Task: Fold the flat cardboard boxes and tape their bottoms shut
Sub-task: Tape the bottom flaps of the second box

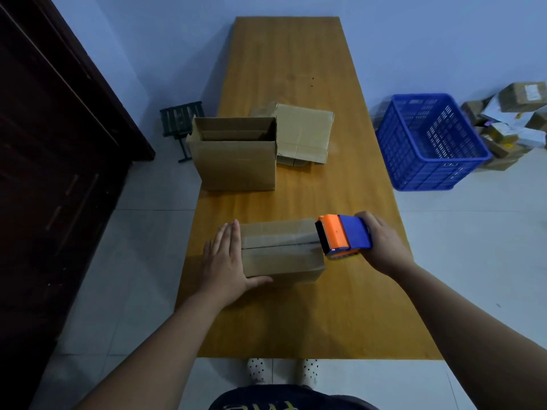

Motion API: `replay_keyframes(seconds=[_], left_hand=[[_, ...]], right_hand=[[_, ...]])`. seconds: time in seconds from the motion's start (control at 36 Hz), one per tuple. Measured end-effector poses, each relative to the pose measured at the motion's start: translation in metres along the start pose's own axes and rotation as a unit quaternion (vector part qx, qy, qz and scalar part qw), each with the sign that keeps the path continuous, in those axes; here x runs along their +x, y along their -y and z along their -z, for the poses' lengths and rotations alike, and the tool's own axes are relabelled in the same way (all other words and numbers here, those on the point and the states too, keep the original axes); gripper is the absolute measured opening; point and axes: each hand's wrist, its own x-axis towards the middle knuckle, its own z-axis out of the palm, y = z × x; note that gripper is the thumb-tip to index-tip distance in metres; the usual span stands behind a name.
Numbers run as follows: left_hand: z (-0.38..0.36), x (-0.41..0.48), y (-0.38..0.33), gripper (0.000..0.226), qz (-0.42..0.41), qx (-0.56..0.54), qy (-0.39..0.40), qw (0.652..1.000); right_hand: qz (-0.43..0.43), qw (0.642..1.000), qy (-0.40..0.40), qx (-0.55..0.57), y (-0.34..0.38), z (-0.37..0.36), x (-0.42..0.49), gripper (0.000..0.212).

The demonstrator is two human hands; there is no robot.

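A small cardboard box (281,255) lies bottom-up on the near part of the wooden table (340,306), its two flaps meeting in a centre seam. My left hand (228,258) presses flat against the box's left end, fingers straight, thumb along the near side. My right hand (381,247) grips an orange and blue tape dispenser (343,235) at the box's right end, with clear tape stretched along the seam. Farther back stands an open folded box (236,161). Behind it to the right lie flat cardboard boxes (305,134).
A blue plastic crate (429,143) sits on the floor right of the table, with a pile of parcels (512,119) beyond it. A small dark stool (180,119) stands left of the table. A dark wooden door (59,143) fills the left side.
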Motion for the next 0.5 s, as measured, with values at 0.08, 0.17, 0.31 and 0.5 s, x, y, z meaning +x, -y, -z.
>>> replay_keyframes(seconds=[0.08, 0.17, 0.31, 0.5], left_hand=[[0.000, 0.000, 0.000, 0.135, 0.000, 0.004, 0.004, 1.000], [0.000, 0.000, 0.001, 0.134, -0.001, 0.005, 0.004, 1.000], [0.004, -0.001, 0.000, 0.117, -0.037, 0.034, 0.011, 0.999], [0.006, -0.001, -0.002, 0.090, -0.054, 0.081, 0.038, 0.994]], right_hand=[[0.003, 1.000, 0.000, 0.005, -0.004, -0.005, 0.001, 0.037], [-0.004, 1.000, 0.004, 0.014, -0.008, -0.011, 0.002, 0.039], [-0.023, 0.999, 0.007, 0.042, -0.014, -0.021, 0.004, 0.039], [-0.038, 0.996, -0.013, 0.085, -0.017, -0.033, 0.003, 0.027]])
